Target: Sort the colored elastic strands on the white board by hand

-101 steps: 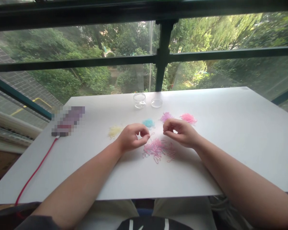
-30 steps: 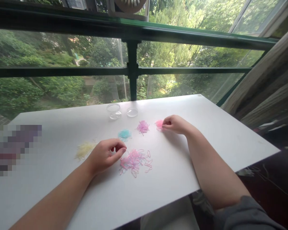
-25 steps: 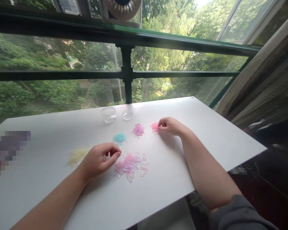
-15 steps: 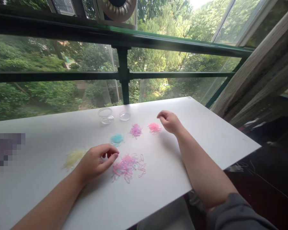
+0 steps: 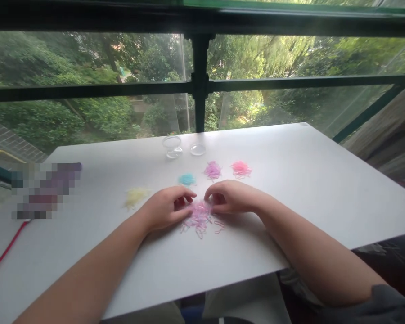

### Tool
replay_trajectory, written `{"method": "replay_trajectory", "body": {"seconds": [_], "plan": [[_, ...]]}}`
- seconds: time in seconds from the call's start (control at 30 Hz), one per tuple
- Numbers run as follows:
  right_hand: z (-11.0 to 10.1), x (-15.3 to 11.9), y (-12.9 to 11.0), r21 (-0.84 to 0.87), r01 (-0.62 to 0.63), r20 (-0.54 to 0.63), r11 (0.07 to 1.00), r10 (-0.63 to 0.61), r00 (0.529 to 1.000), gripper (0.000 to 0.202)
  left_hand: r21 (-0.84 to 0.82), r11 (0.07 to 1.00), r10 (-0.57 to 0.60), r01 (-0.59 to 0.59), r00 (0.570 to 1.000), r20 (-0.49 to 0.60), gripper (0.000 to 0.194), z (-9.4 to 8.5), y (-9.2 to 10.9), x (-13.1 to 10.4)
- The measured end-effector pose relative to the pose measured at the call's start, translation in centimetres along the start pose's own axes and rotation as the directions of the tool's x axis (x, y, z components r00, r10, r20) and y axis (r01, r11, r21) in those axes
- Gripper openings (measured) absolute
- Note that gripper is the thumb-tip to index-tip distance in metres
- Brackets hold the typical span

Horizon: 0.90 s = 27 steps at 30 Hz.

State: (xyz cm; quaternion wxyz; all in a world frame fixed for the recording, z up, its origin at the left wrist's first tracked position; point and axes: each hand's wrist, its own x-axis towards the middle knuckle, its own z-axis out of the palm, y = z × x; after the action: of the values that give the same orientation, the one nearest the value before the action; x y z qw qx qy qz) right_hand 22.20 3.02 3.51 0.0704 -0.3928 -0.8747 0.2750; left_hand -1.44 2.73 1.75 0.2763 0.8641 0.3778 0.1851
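Observation:
A mixed heap of small pink and purple elastic bands point(image 5: 200, 217) lies on the white table point(image 5: 307, 180). My left hand point(image 5: 167, 210) rests at its left side, fingers curled onto the bands. My right hand point(image 5: 227, 197) is at its right side, fingertips pinching into the heap. Whether either hand holds a band is too small to tell. Behind lie sorted little piles: yellow point(image 5: 135, 196), blue point(image 5: 186, 179), purple point(image 5: 212, 170) and pink point(image 5: 240, 168).
A clear small jar point(image 5: 172, 146) and its clear lid point(image 5: 197, 149) stand at the table's far side. A blurred-out object point(image 5: 43, 189) with a red cable point(image 5: 5, 252) lies at the left. A dark window frame point(image 5: 199, 81) runs right behind the table.
My right hand drew back from the pink pile to the mixed heap. My left hand stayed at the heap. The view swung left and down.

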Motion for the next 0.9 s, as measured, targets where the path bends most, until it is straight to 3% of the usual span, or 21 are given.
{"method": "replay_trajectory", "body": {"seconds": [0.17, 0.53, 0.73, 0.9], "plan": [[0.79, 0.52, 0.36, -0.071, 0.062, -0.046, 0.996, -0.065, 0.997, 0.012, -0.028, 0.999, -0.045, 0.045, 0.999, -0.012, 0.022, 0.1, -0.1, 0.14], [0.49, 0.47, 0.61, 0.085, 0.029, -0.062, 0.996, -0.024, 0.998, 0.017, -0.076, 0.996, -0.057, 0.053, 0.997, -0.054, 0.022, 0.26, 0.07, 0.09], [0.36, 0.58, 0.67, 0.161, 0.011, -0.092, 0.987, 0.004, 0.996, 0.015, -0.118, 0.993, 0.007, -0.014, 0.998, -0.06, 0.023, 0.26, 0.3, 0.06], [0.54, 0.64, 0.91, 0.225, 0.003, -0.123, 0.974, 0.025, 0.992, 0.013, -0.103, 0.991, 0.074, -0.087, 0.989, -0.128, 0.031, 0.12, 0.01, 0.24]]}}
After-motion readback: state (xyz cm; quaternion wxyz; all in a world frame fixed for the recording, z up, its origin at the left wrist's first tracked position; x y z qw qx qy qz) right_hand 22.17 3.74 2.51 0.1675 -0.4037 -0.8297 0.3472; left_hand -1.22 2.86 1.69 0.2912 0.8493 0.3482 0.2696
